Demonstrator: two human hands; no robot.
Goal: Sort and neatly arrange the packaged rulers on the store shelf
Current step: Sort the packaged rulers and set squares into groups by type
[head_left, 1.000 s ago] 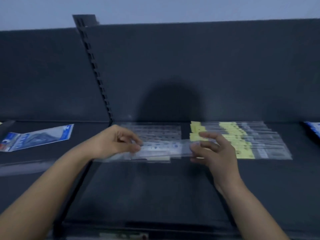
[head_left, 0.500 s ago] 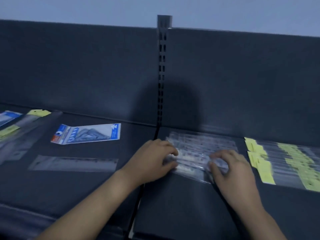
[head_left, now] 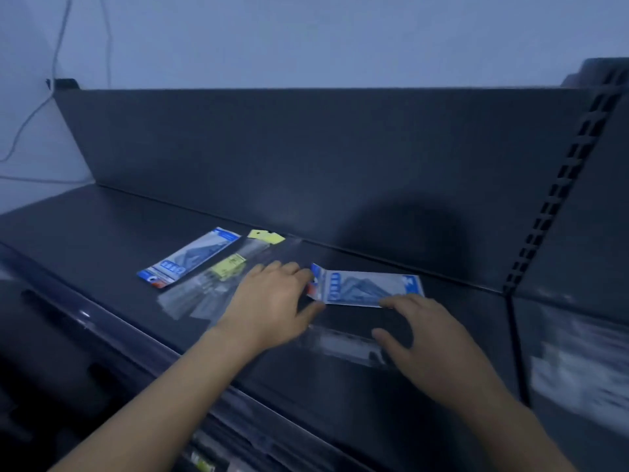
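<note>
From the head camera, your left hand [head_left: 272, 301] lies low over the dark shelf [head_left: 119, 233]. Its fingers are fairly straight and close together, their tips touch the raised left end of a blue ruler pack [head_left: 367, 287], and the thumb is splayed toward the pack's near corner without clamping it. Your right hand [head_left: 439, 349] is spread, fingers apart and loosely bent. Its forefinger tip is at the blue ruler pack's near edge and its thumb rests on a clear ruler sleeve [head_left: 337, 342] lying just nearer you. Left of your left fingers, partly under that hand, lie clear sleeves with yellow tags [head_left: 218, 277], and just past them a second blue pack [head_left: 190, 258]. Well right of your right fingers, more clear packs [head_left: 575, 362] are blurred.
</note>
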